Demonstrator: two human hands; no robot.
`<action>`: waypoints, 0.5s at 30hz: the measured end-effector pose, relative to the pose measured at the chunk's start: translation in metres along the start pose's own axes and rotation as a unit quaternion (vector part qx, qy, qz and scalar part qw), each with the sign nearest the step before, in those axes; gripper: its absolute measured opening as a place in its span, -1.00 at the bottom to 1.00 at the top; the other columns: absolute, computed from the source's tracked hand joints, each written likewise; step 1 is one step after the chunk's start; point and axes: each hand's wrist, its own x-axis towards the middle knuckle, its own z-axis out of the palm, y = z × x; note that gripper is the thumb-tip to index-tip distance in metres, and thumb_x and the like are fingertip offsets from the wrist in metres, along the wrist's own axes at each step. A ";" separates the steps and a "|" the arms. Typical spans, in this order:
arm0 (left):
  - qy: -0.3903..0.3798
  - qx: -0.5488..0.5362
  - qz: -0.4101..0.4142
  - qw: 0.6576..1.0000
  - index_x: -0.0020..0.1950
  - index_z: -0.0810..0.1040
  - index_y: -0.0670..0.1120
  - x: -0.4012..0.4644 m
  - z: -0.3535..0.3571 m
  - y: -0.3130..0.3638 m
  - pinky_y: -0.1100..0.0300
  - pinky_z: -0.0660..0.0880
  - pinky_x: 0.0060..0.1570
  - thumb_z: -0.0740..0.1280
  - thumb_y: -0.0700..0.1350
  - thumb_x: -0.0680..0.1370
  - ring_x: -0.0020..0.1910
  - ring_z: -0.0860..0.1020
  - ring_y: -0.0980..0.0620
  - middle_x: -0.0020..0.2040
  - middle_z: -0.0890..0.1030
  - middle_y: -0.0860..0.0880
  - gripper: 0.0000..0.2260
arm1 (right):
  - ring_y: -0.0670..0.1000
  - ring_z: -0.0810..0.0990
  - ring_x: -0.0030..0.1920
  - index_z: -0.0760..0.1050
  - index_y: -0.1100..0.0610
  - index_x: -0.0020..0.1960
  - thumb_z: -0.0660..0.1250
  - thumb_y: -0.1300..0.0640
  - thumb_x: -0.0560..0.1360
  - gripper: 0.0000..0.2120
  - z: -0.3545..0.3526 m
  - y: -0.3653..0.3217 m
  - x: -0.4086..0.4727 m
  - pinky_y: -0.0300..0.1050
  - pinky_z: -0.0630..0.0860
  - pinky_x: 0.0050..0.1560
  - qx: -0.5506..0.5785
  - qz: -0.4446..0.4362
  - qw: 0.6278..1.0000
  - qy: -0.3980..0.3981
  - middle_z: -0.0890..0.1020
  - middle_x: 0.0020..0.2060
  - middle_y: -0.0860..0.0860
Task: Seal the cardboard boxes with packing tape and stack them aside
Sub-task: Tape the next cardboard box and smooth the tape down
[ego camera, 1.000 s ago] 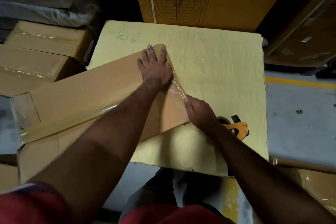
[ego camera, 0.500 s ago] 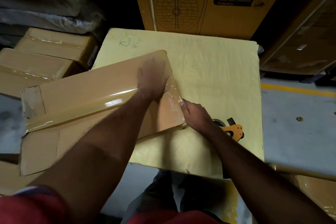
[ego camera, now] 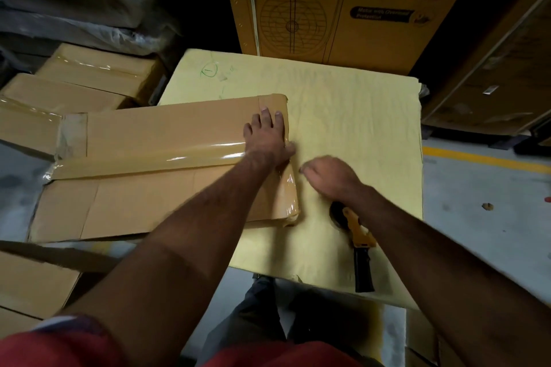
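A flat brown cardboard box [ego camera: 143,197] lies across the left half of a yellow work surface [ego camera: 351,116], with a glossy strip of packing tape [ego camera: 149,159] running along its length. My left hand [ego camera: 267,137] presses flat on the box's right end, fingers straight. To the right of the box's end my right hand [ego camera: 331,176] hovers blurred over the yellow surface, fingers loosely curled, holding nothing. A yellow and black tape dispenser [ego camera: 356,235] lies on the surface under my right wrist.
Taped brown boxes [ego camera: 89,74] are stacked at the left, another brown box [ego camera: 26,283] sits at lower left. A tall printed orange carton [ego camera: 343,3] stands behind the surface. Plastic-wrapped bundles [ego camera: 74,9] fill the far left. Grey floor with a yellow line [ego camera: 489,159] lies right.
The box has swung to lie squarer on the surface. My right hand has come off the box's taped end and moved right. My left hand still presses the box's end.
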 end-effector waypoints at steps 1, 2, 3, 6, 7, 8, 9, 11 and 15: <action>-0.014 0.006 0.013 1.000 0.64 -0.12 -0.07 -0.003 -0.001 0.004 -0.20 -0.01 0.53 0.23 0.25 0.57 0.59 -0.04 -0.25 0.63 -0.12 -0.21 -0.17 | 0.19 0.58 -0.09 0.57 0.20 -0.05 0.04 -0.03 0.61 -0.59 -0.007 0.001 0.004 -0.04 0.41 -0.17 0.005 -0.001 0.998 0.062 0.61 -0.12 0.15; -0.030 0.012 0.029 0.999 0.64 -0.12 -0.07 -0.007 -0.002 0.009 -0.21 -0.03 0.53 0.25 0.23 0.56 0.59 -0.05 -0.25 0.63 -0.13 -0.20 -0.17 | 0.18 0.57 -0.04 0.58 0.19 0.04 0.08 0.04 0.63 -0.66 -0.013 -0.001 0.010 -0.04 0.43 -0.14 0.008 -0.008 0.993 0.114 0.59 -0.07 0.14; -0.040 0.022 0.048 0.998 0.64 -0.10 -0.07 -0.012 -0.001 0.014 -0.21 -0.04 0.54 0.26 0.22 0.56 0.59 -0.05 -0.24 0.63 -0.12 -0.19 -0.18 | 0.18 0.55 0.05 0.56 0.17 0.17 0.12 0.10 0.62 -0.71 -0.019 -0.005 0.016 -0.01 0.47 -0.06 0.011 -0.017 0.990 0.139 0.58 0.02 0.14; -0.061 0.082 0.121 0.987 0.63 0.04 -0.06 -0.031 0.004 0.026 -0.22 -0.05 0.54 0.33 0.19 0.53 0.60 -0.04 -0.21 0.64 -0.07 -0.15 -0.21 | 0.17 0.33 0.42 0.31 0.05 0.51 0.18 0.20 0.60 -0.53 -0.026 -0.020 0.033 0.09 0.36 0.36 0.012 -0.022 0.995 0.099 0.37 0.43 0.14; -0.063 0.100 0.148 0.982 0.62 0.09 -0.04 -0.039 0.006 0.026 -0.21 -0.05 0.55 0.34 0.18 0.53 0.60 -0.04 -0.20 0.64 -0.06 -0.14 -0.23 | 0.17 0.21 0.51 0.22 0.02 0.56 0.16 0.18 0.62 -0.49 -0.026 -0.021 0.037 0.11 0.27 0.45 0.014 -0.004 0.997 0.078 0.26 0.52 0.14; -0.059 0.115 0.175 0.976 0.62 0.10 -0.02 -0.046 0.008 0.023 -0.21 -0.07 0.55 0.35 0.16 0.53 0.60 -0.04 -0.20 0.64 -0.05 -0.13 -0.25 | 0.17 0.14 0.55 0.14 0.01 0.58 0.13 0.15 0.65 -0.48 -0.023 -0.020 0.040 0.14 0.22 0.48 0.017 0.019 0.998 0.055 0.18 0.56 0.14; -0.054 0.128 0.197 0.971 0.62 0.07 0.00 -0.053 0.009 0.018 -0.20 -0.09 0.55 0.36 0.16 0.53 0.60 -0.05 -0.20 0.64 -0.07 -0.12 -0.23 | 0.19 0.15 0.54 0.08 0.00 0.59 0.10 0.10 0.67 -0.48 -0.020 -0.017 0.041 0.16 0.24 0.47 0.018 0.040 0.999 0.031 0.17 0.56 0.16; -0.047 0.157 0.221 0.961 0.64 -0.08 0.04 -0.066 0.012 0.000 -0.19 -0.13 0.53 0.36 0.15 0.53 0.60 -0.10 -0.22 0.64 -0.14 -0.12 -0.16 | 0.25 0.36 0.40 0.01 -0.06 0.60 0.06 0.02 0.67 -0.48 -0.014 -0.010 0.036 0.14 0.40 0.28 0.000 0.060 0.998 -0.008 0.33 0.44 0.21; -0.048 0.207 0.229 0.950 0.61 -0.18 0.17 -0.084 0.016 -0.042 -0.24 -0.16 0.50 0.37 0.13 0.54 0.58 -0.17 -0.27 0.61 -0.24 -0.21 -0.15 | 0.26 0.54 0.16 0.01 -0.01 0.59 0.01 0.00 0.68 -0.50 0.002 -0.024 0.012 0.04 0.46 -0.01 -0.081 0.039 0.996 0.022 0.53 0.20 0.22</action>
